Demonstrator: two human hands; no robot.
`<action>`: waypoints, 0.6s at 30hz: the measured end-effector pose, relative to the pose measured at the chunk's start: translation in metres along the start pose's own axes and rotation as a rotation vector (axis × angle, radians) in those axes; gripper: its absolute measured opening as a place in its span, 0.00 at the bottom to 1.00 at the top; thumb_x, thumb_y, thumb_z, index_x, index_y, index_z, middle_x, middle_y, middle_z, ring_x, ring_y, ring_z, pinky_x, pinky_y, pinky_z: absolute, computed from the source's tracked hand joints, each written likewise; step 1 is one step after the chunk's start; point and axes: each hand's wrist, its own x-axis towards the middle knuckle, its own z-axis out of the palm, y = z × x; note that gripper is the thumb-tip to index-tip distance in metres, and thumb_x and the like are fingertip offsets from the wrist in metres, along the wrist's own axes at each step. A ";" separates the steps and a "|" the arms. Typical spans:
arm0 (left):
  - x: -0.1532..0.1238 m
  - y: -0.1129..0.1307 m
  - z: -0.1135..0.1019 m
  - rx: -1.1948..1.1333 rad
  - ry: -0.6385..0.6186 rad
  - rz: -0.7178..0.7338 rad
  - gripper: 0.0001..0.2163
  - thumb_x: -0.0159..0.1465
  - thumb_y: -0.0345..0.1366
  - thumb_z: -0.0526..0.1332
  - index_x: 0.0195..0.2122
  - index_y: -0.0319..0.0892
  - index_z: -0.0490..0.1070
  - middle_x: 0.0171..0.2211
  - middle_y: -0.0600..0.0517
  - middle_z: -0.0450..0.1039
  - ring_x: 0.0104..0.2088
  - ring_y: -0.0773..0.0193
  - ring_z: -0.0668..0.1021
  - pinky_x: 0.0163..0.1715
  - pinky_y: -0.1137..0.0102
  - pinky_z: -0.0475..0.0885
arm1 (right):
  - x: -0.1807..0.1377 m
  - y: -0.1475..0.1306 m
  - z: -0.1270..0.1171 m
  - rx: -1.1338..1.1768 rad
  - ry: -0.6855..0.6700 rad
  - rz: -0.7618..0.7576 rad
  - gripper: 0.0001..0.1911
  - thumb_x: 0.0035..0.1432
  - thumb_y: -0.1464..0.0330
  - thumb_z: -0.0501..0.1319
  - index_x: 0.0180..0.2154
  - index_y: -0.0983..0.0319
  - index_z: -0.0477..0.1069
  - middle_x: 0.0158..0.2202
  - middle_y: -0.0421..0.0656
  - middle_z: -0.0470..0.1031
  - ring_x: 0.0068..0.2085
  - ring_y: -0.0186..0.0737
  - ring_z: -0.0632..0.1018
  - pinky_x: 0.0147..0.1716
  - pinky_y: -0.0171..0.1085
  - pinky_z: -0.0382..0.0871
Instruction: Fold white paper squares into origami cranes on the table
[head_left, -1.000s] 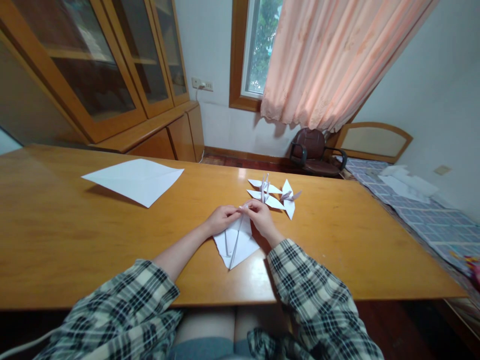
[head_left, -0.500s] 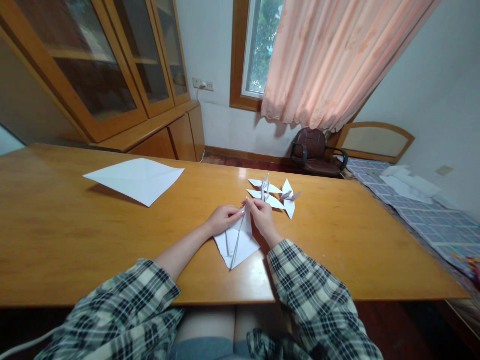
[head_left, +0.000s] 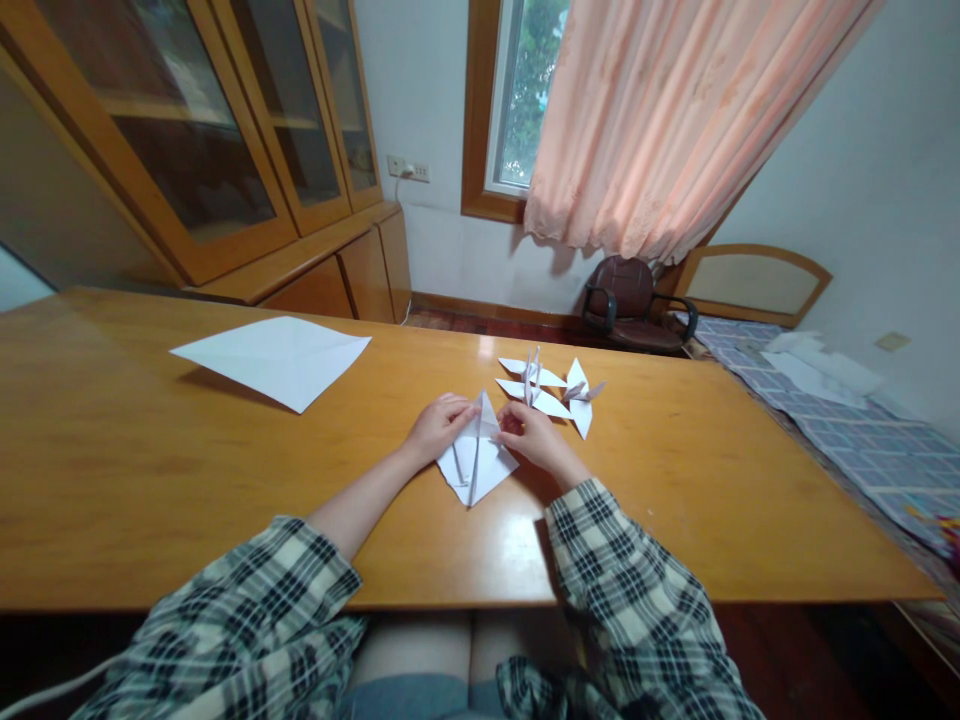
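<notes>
A partly folded white paper (head_left: 487,470), diamond-shaped with a long central crease and a pointed top, lies on the table in front of me. My left hand (head_left: 441,428) grips its upper left side, fingers together on the paper near the top. At its upper right edge, my right hand (head_left: 536,437) has curled fingers, with the thumb against the paper; the fingertips are partly hidden. Just beyond the right hand stand several finished white paper cranes (head_left: 579,396), wings spread.
A flat, creased white sheet (head_left: 277,360) lies at the left on the wooden table (head_left: 225,490). Behind the table are a glass-door cabinet (head_left: 307,235) and a dark red armchair (head_left: 631,300). A bed (head_left: 817,410) with a checked cover stands to the right.
The folded paper has shifted slightly away from me. My right hand has left the paper's top point and moved right and down to its right edge. My left hand has moved slightly up.
</notes>
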 end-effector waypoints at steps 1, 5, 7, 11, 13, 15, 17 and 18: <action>0.000 0.000 -0.002 0.007 -0.024 0.011 0.20 0.68 0.48 0.50 0.33 0.41 0.77 0.34 0.48 0.77 0.37 0.60 0.73 0.41 0.66 0.66 | 0.000 0.000 0.000 -0.049 -0.011 -0.009 0.05 0.50 0.73 0.65 0.32 0.62 0.71 0.28 0.38 0.72 0.30 0.35 0.70 0.30 0.33 0.61; -0.001 -0.002 -0.012 0.042 -0.172 0.059 0.14 0.65 0.45 0.56 0.42 0.44 0.77 0.40 0.49 0.78 0.41 0.58 0.74 0.45 0.64 0.66 | 0.001 0.000 0.000 -0.179 0.038 -0.028 0.04 0.50 0.77 0.62 0.27 0.62 0.71 0.26 0.39 0.71 0.29 0.35 0.69 0.30 0.33 0.58; -0.002 -0.004 -0.016 0.057 -0.230 0.084 0.13 0.64 0.42 0.58 0.45 0.46 0.77 0.42 0.49 0.78 0.42 0.58 0.74 0.46 0.64 0.65 | 0.001 0.003 -0.001 -0.197 0.077 -0.022 0.05 0.51 0.77 0.62 0.27 0.62 0.71 0.25 0.39 0.70 0.29 0.35 0.69 0.30 0.33 0.58; -0.004 -0.008 -0.021 0.098 -0.234 0.114 0.10 0.64 0.38 0.58 0.42 0.46 0.78 0.40 0.49 0.79 0.41 0.59 0.75 0.45 0.64 0.66 | 0.000 0.011 -0.003 -0.219 0.109 -0.058 0.05 0.51 0.78 0.61 0.27 0.63 0.72 0.26 0.39 0.71 0.29 0.36 0.69 0.31 0.34 0.60; -0.005 -0.010 -0.022 0.122 -0.226 0.128 0.10 0.64 0.36 0.58 0.40 0.46 0.78 0.39 0.49 0.79 0.41 0.59 0.75 0.45 0.64 0.66 | -0.001 0.014 -0.005 -0.216 0.074 -0.090 0.07 0.51 0.79 0.60 0.28 0.63 0.73 0.27 0.40 0.72 0.31 0.36 0.71 0.33 0.34 0.62; -0.005 -0.012 -0.021 0.142 -0.235 0.141 0.10 0.64 0.36 0.58 0.40 0.46 0.79 0.39 0.49 0.79 0.41 0.59 0.75 0.44 0.65 0.66 | -0.002 0.015 -0.007 -0.196 0.018 -0.109 0.09 0.51 0.80 0.59 0.30 0.63 0.75 0.30 0.42 0.75 0.33 0.37 0.73 0.36 0.35 0.64; -0.005 -0.014 -0.020 0.157 -0.250 0.152 0.10 0.64 0.35 0.57 0.40 0.46 0.79 0.40 0.48 0.79 0.42 0.59 0.75 0.44 0.65 0.66 | -0.003 0.015 -0.010 -0.166 -0.038 -0.123 0.11 0.52 0.81 0.59 0.32 0.63 0.77 0.32 0.43 0.76 0.35 0.38 0.74 0.38 0.36 0.67; -0.005 -0.015 -0.020 0.162 -0.257 0.157 0.10 0.64 0.35 0.57 0.40 0.46 0.79 0.40 0.48 0.79 0.42 0.59 0.74 0.44 0.65 0.66 | -0.004 0.015 -0.012 -0.150 -0.062 -0.133 0.12 0.52 0.82 0.59 0.33 0.63 0.78 0.33 0.44 0.77 0.36 0.38 0.75 0.40 0.37 0.67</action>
